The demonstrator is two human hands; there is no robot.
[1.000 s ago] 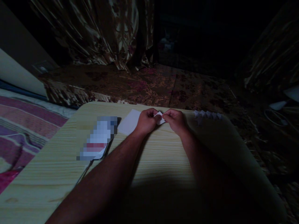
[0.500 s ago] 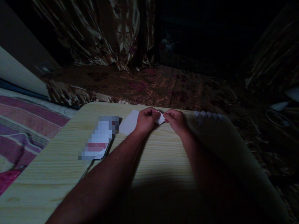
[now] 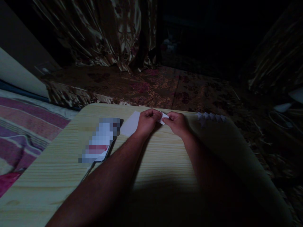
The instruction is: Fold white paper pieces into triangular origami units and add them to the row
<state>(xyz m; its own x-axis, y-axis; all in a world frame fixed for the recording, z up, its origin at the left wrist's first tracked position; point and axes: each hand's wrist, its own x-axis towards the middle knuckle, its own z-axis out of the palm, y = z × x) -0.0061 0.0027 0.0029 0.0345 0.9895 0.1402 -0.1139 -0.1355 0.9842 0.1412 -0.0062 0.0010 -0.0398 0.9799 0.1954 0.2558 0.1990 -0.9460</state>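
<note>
Small folded white paper piece point(image 3: 165, 116) at the far side of the pale, wood-grained, round-cornered bench point(image 3: 163, 157); whether it rests on the wood, cannot tell. Bare left hand point(image 3: 148, 122): grip clamped on the piece's left side. Bare right hand point(image 3: 177, 123): grip pinching its right side. Flat white paper point(image 3: 129, 125) just beside the left hand, partly hidden by it. Row of small, pointed, pale folded shapes point(image 3: 212, 116) right of the right hand, apart from it. Oblong pale object point(image 3: 100, 138), blurred, farther left.
</note>
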